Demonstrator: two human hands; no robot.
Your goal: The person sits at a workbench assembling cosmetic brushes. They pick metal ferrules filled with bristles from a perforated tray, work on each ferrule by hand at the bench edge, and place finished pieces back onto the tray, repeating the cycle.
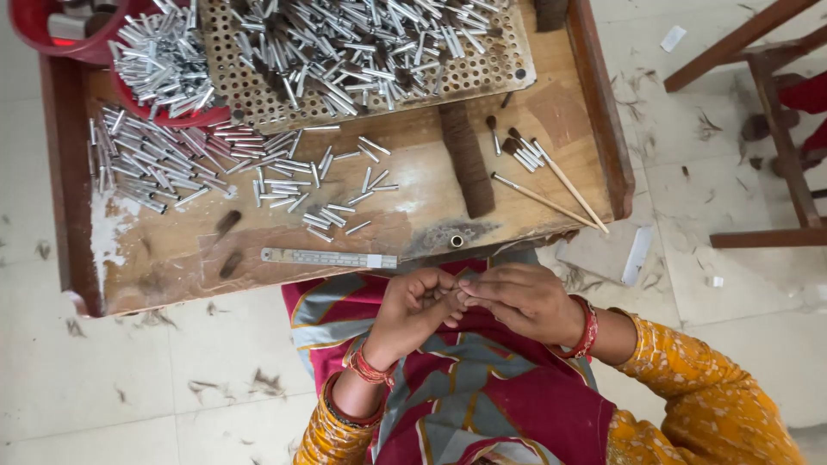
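Silvery metal tubes point(284, 185) are lying scattered across the wooden surface point(172, 258), well apart from both hands, which are meeting over the person's lap just below the surface's near edge. The left hand point(413, 314) is curling its fingers inward, fingertips pressing against those of the right hand point(525, 301). Both grips are pinching together at the point where the hands are touching; whatever is sitting between the fingertips is too small to make out.

A flat metal ruler point(329, 257) is lying near the surface's front edge, just above the left hand. A dark brown roll of bristle point(467, 159) is resting upright of the ruler, with thin wooden sticks point(556, 189) and a few finished brush tips lying beside it to the right. Farther back, a perforated board point(362, 52) is carrying a heap of more tubes, and a red bowl point(164, 77) at the left is holding another pile.
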